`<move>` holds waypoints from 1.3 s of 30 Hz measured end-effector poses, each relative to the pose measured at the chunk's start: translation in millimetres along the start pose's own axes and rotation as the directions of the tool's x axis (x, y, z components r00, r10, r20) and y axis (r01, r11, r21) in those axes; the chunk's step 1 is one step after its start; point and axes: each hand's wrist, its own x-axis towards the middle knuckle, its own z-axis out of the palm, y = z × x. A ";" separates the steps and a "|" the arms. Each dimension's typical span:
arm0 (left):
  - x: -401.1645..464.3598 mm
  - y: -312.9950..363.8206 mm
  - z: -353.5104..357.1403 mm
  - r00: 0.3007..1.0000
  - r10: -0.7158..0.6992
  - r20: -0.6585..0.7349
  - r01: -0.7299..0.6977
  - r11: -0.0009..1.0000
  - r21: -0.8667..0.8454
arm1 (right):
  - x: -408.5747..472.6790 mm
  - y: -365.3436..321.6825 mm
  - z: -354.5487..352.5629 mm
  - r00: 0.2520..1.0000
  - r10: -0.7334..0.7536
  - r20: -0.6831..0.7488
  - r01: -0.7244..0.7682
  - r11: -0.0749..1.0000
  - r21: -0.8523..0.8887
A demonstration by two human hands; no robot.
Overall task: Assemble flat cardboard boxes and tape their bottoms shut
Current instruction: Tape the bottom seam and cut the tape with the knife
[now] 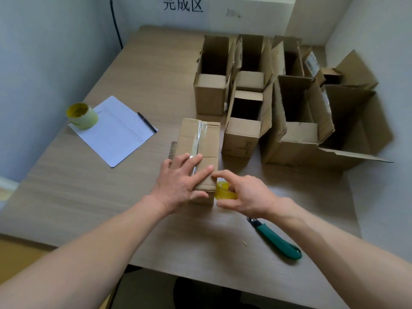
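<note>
- The table point(89, 186) carries everything; its far right part is given over to stood-up work, probably so the near edge stays free for taping.
- The finished boxes point(256, 97) stand there in a tight cluster, open tops upward, well apart from the hands.
- The box point(198, 139) being worked on lies bottom up at the table's middle, just beside that cluster, so its seam faces the person; a clear strip of tape point(199, 134) runs along the seam.
- A sheet of paper point(116, 132) with a pen point(147, 122) and a spare roll point(82, 115) sits to the left, out of the way.
- The left hand point(180, 184) lies flat, fingers straight, pressing the tape's near end down, likely to bond it and steady the box.
- The right hand point(247, 195) grips the tape roll point(225, 190) at the box's near corner, fingers curled round it, forefinger reaching to the edge, seemingly to keep the strip taut.
- A knife point(276, 239) lies near the right wrist, handy for cutting.
</note>
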 end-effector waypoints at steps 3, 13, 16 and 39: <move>-0.4 4.3 -2.8 0.999 0.024 -0.022 -0.023 0.999 0.031 | -6.0 10.5 -7.3 0.998 -0.028 0.062 0.036 0.991 -0.125; 41.8 2.5 -15.8 0.935 0.354 0.027 -0.354 0.935 -0.004 | -26.3 6.0 -32.6 0.930 0.147 0.336 -0.238 0.940 0.246; 55.7 -3.0 -17.9 0.864 0.500 0.063 -0.501 0.866 -0.001 | -29.5 1.1 -27.0 0.916 0.240 0.320 -0.325 0.913 0.247; 105.4 31.7 -27.4 0.930 0.169 0.328 -0.085 0.963 -0.256 | -14.6 -15.3 -19.7 0.884 0.145 -0.444 -0.303 0.902 -0.309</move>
